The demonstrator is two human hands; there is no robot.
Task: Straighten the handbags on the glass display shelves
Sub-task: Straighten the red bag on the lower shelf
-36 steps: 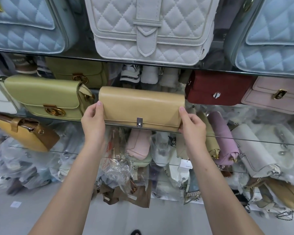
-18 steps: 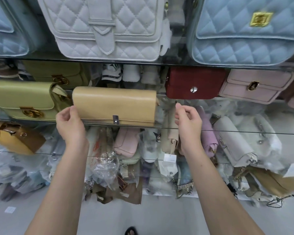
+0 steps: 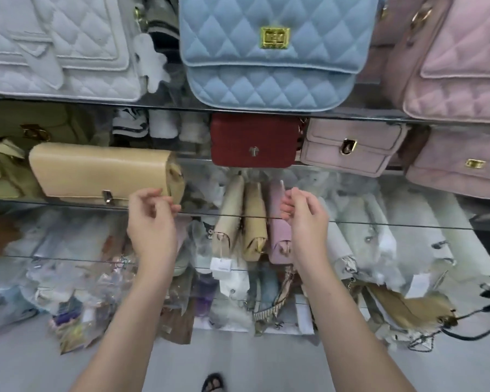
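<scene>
A tan handbag (image 3: 96, 172) with a small silver clasp lies flat on the middle glass shelf (image 3: 379, 223). My left hand (image 3: 150, 219) hovers just in front of its right end, fingers loosely curled, holding nothing. My right hand (image 3: 306, 219) hangs over the bare stretch of shelf to the right, fingers also loosely curled and empty. Behind that gap sit a dark red handbag (image 3: 253, 141) and a pale pink handbag (image 3: 351, 148). Above them are a white quilted bag (image 3: 60, 46), a blue quilted bag (image 3: 269, 49) and a pink quilted bag (image 3: 458, 60).
An olive-green bag (image 3: 0, 165) sits left of the tan one. Lower glass shelves hold beige and pink pouches (image 3: 252, 222) standing on end and many plastic-wrapped bags (image 3: 77, 281). A sandalled foot (image 3: 214, 383) shows on the grey floor below.
Both hands let go of the tan handbag's ends and drifted right. The view swung right, so the tan bag now sits left of the hands.
</scene>
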